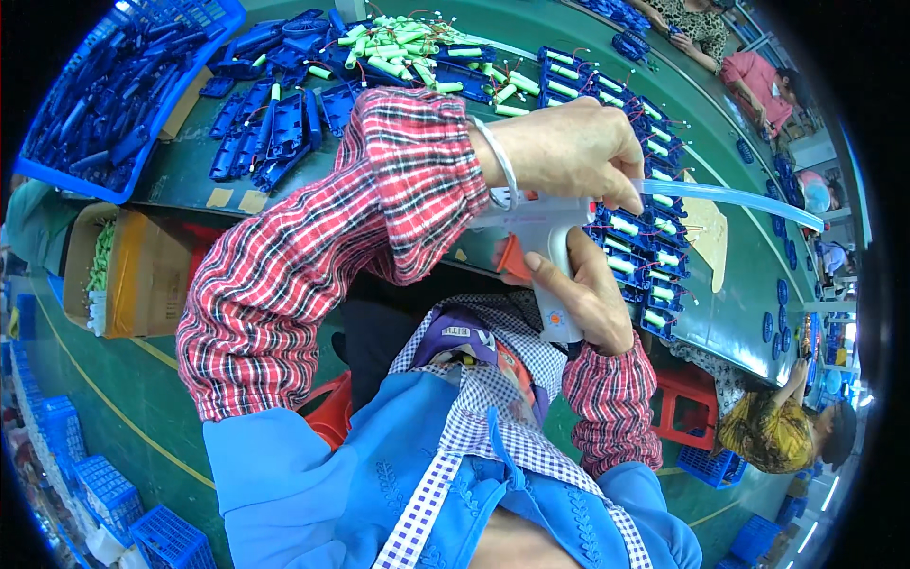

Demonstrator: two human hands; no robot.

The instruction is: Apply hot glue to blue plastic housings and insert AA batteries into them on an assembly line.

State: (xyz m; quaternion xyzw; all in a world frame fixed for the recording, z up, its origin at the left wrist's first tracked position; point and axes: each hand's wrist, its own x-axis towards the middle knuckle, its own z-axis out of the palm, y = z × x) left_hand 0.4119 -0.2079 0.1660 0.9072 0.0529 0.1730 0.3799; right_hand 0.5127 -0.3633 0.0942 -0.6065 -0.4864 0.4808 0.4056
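Glue gun within right hand, clamped round handle; left hand above gun, pinching clear stick.

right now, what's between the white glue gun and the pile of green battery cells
In the head view, the left forearm's red plaid sleeve and bangle cross between the glue gun and the battery cells.

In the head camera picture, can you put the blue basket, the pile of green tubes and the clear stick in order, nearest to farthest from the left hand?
From the left hand:
1. Clear stick: pinched in it, sticking out right.
2. Pile of green tubes: ahead, to its left.
3. Blue basket: far left, at the picture's upper left.
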